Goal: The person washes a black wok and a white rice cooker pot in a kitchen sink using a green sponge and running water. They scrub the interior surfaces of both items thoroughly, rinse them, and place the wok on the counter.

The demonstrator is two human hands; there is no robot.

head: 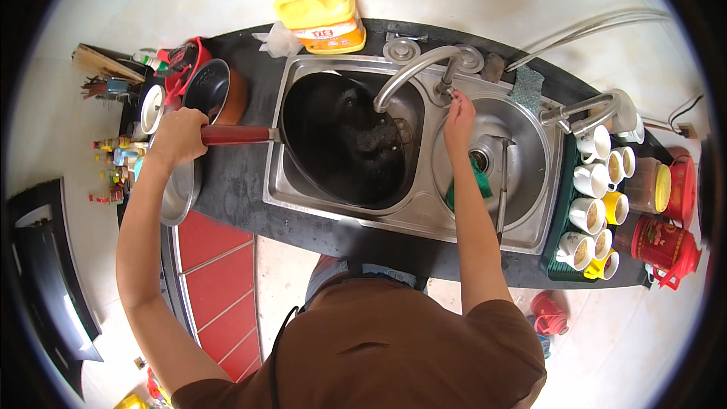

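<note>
My left hand is closed around the red handle of a black wok. The wok rests tilted in the left basin of a stainless steel double sink. Over its right side arches the faucet spout. A rippled, bubbly patch shows inside the wok below the spout; I cannot tell whether water is running. My right hand reaches up to the faucet lever, fingers closed on it. Beneath that forearm, a green cloth and a long-handled metal spatula lie in the round right basin.
Behind the sink stand a yellow detergent jug and sink strainers. White and yellow mugs fill a green rack at right, near a second faucet. A brown pot and a metal basin sit at left.
</note>
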